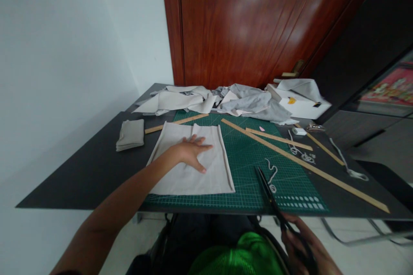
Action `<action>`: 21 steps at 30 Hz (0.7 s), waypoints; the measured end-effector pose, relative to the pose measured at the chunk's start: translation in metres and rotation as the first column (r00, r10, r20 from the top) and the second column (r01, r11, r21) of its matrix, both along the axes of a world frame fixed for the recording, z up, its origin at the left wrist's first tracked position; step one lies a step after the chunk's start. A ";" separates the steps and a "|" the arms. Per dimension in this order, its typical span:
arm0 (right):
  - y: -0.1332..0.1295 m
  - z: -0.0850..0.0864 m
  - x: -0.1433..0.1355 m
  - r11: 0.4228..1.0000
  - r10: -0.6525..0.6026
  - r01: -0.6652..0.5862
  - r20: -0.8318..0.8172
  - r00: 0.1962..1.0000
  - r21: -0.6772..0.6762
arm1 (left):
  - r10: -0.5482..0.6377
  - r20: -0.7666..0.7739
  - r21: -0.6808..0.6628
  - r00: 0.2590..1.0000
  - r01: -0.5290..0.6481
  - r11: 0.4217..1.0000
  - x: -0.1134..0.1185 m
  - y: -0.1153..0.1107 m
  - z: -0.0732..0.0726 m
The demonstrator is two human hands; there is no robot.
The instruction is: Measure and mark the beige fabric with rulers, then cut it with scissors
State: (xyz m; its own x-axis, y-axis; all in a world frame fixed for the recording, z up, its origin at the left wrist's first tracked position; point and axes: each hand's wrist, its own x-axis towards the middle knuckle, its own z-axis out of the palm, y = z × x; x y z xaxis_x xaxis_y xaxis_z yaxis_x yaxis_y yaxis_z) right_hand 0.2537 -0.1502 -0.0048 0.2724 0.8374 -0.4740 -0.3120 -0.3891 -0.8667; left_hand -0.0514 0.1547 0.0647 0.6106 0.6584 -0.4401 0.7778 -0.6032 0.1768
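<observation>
My left hand (192, 153) lies spread on a light grey piece of cloth (206, 180), with the fingers apart. The cloth is flat, with folded side edges, and rests mostly on a green cutting mat (248, 159). In my right hand (305, 242), at the table's front edge, is a pair of black scissors (272, 200). Their blades point away from me over the mat, the tips close together. A curled white cord (272, 176) lies just right of the blades.
Wooden rulers (300, 161) lie across the mat and table. A stack of folded cloth (130, 135) sits at the left. Fabric scraps (183, 99) are heaped along the back, beside a white box (303, 103). More cord (356, 175) lies at the right.
</observation>
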 end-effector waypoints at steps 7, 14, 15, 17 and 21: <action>0.020 0.020 0.014 0.993 -0.109 0.102 0.143 0.984 0.054 | -0.045 0.064 0.050 0.997 0.042 0.998 0.008 0.002 -0.014; 0.017 0.013 0.004 0.998 0.021 -0.029 0.150 0.988 0.050 | -0.116 0.165 0.119 0.979 0.097 0.988 0.023 -0.010 -0.027; 0.016 0.012 0.002 0.998 0.037 -0.045 0.146 0.989 0.049 | -0.106 0.168 0.121 0.980 0.086 0.989 0.024 -0.012 -0.028; 0.016 0.008 -0.001 0.997 0.049 -0.058 0.147 0.988 0.054 | -0.072 0.164 0.115 0.984 0.053 0.992 0.026 -0.016 -0.029; 0.017 0.006 0.005 1.000 0.006 -0.010 0.149 0.989 0.026 | -0.022 0.158 0.116 0.987 0.004 0.993 0.027 -0.020 -0.031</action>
